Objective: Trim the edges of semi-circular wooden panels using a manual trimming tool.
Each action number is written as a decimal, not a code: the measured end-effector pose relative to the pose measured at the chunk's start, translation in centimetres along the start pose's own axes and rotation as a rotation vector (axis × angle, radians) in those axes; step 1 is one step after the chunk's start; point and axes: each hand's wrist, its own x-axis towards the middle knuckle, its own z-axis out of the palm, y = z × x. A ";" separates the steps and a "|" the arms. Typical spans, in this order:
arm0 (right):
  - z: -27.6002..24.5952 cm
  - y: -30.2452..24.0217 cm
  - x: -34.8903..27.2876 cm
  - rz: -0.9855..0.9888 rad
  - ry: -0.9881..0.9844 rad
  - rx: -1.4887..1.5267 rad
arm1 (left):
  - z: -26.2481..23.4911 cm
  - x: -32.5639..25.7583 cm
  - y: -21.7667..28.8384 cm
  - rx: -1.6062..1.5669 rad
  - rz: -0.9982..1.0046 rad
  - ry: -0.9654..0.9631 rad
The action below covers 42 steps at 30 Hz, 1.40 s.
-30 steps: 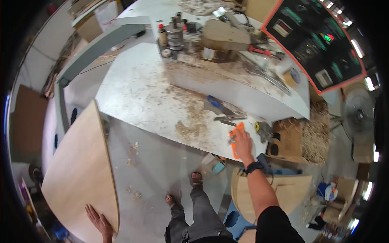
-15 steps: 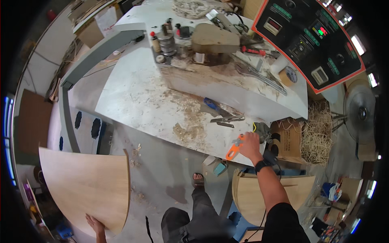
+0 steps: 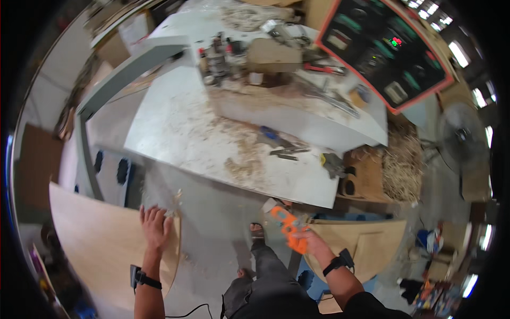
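Spread across the lower left is a large pale wood panel (image 3: 111,234) with a curved edge. Near its right corner, my left hand (image 3: 154,229) lies over the surface with its fingers stretched out, holding nothing. My right hand (image 3: 311,242) grips an orange edge trimmer (image 3: 288,226), a flat hand tool with openings in its body, slightly blurred. The trimmer is above the floor gap, beside a stack of similar curved panels (image 3: 366,239) at the lower right. Black bands are on both my wrists.
A white machine table (image 3: 175,114) littered with shavings stands ahead, with a blue-handled tool (image 3: 270,133) and metal strips on it. A red-edged control panel (image 3: 385,53) hangs over its far right. A carton (image 3: 366,170), a heap of thin strips (image 3: 402,175) and a fan (image 3: 461,135) are beyond.
My right hand has brought the orange trimmer off the table's front edge, down and to the left. My left hand has moved from the panel's lower part up to its right corner.
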 end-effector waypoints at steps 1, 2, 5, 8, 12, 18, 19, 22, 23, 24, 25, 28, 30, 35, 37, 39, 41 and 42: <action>1.4 0.9 -0.1 0.017 -0.034 -0.057 | 0.2 0.4 -0.7 -0.015 0.063 0.050; 2.5 1.5 -0.6 0.043 -0.067 -0.119 | 0.6 0.6 -0.3 -0.030 0.082 0.046; 6.2 2.2 -2.3 0.098 -0.086 -0.325 | 1.6 0.5 0.2 -0.034 0.107 0.123; 11.7 2.8 -4.9 0.117 -0.122 -0.501 | 1.5 -0.7 1.4 -0.179 0.157 0.122; 19.5 3.9 -8.2 0.114 -0.221 -0.656 | 0.8 -2.7 1.9 -0.241 0.160 -0.002; 30.0 7.6 -9.0 0.180 -0.145 -1.048 | -1.5 -5.6 1.2 -0.317 0.338 -0.160; 29.0 9.8 -8.7 -0.125 -0.168 -1.210 | -1.6 -6.1 1.3 -0.296 0.359 -0.148; 32.0 10.9 -9.2 -0.150 -0.103 -1.282 | -1.2 -7.4 1.2 -0.339 0.338 -0.211; 32.4 11.1 -9.3 -0.119 -0.062 -1.296 | -0.9 -7.9 1.1 -0.345 0.347 -0.200; 32.6 11.5 -9.3 -0.104 -0.049 -1.286 | -0.7 -8.2 1.1 -0.357 0.350 -0.217; 32.6 11.8 -9.3 -0.125 -0.021 -1.315 | -0.7 -8.4 1.1 -0.373 0.355 -0.236; 33.5 12.0 -9.2 -0.092 0.014 -1.325 | -1.0 -8.9 1.2 -0.392 0.353 -0.301; 33.7 12.3 -9.0 -0.045 0.035 -1.304 | -1.1 -9.0 1.3 -0.401 0.360 -0.346; 34.1 12.4 -8.7 -0.002 0.131 -1.400 | -0.9 -8.8 1.5 -0.416 0.356 -0.321; 33.8 12.5 -8.5 -0.030 0.129 -1.392 | -1.0 -8.7 1.7 -0.401 0.354 -0.329; 33.7 12.5 -8.3 -0.056 0.133 -1.389 | -1.0 -8.7 1.7 -0.394 0.353 -0.335; 34.0 12.2 -8.2 -0.026 0.109 -1.389 | -1.0 -8.7 1.7 -0.380 0.346 -0.356; 34.0 12.1 -8.1 -0.021 0.111 -1.385 | -1.0 -8.7 1.8 -0.382 0.347 -0.362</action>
